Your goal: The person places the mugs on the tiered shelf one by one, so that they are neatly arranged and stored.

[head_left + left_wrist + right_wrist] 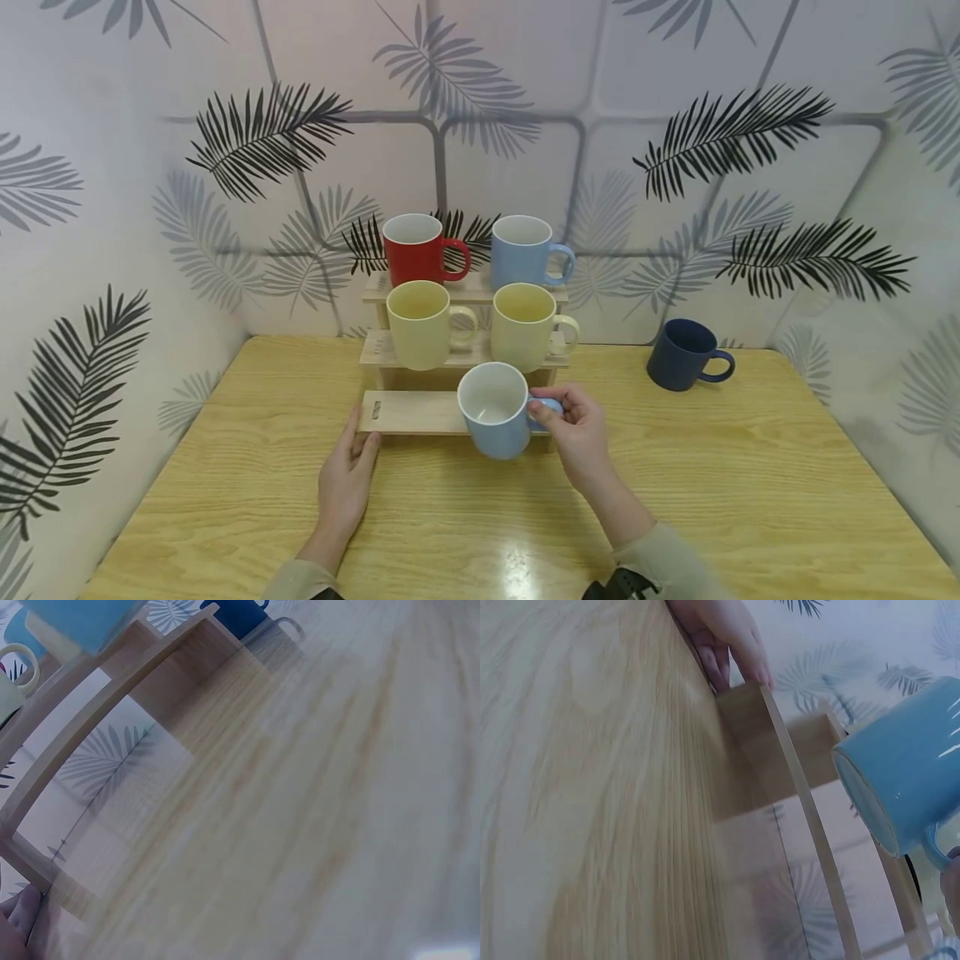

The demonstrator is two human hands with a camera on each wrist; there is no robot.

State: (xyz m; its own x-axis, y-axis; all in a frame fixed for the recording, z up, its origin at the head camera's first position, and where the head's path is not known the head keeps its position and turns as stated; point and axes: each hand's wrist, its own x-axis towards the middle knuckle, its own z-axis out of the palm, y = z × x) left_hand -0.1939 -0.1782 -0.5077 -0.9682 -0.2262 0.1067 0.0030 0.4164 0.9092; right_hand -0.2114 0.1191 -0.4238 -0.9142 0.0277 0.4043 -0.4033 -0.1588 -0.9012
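My right hand (577, 432) pinches the handle of a light blue mug (495, 417), white inside, tilted slightly over the right part of the bottom step of a three-tier wooden rack (420, 414). In the right wrist view the mug's base (864, 799) hangs above the step's edge. My left hand (347, 483) grips the left end of that bottom step, thumb at the front and fingers along the side. Two pale yellow mugs, a left one (420, 327) and a right one (523, 329), stand on the middle step. On the top step are a red mug (415, 252) and another light blue mug (521, 254).
A dark navy mug (678, 357) stands on the wood-grain table (750, 492) at the back right, its handle pointing right. Behind the rack rises a wall (510, 67) with a leaf pattern, which also borders the table at both sides.
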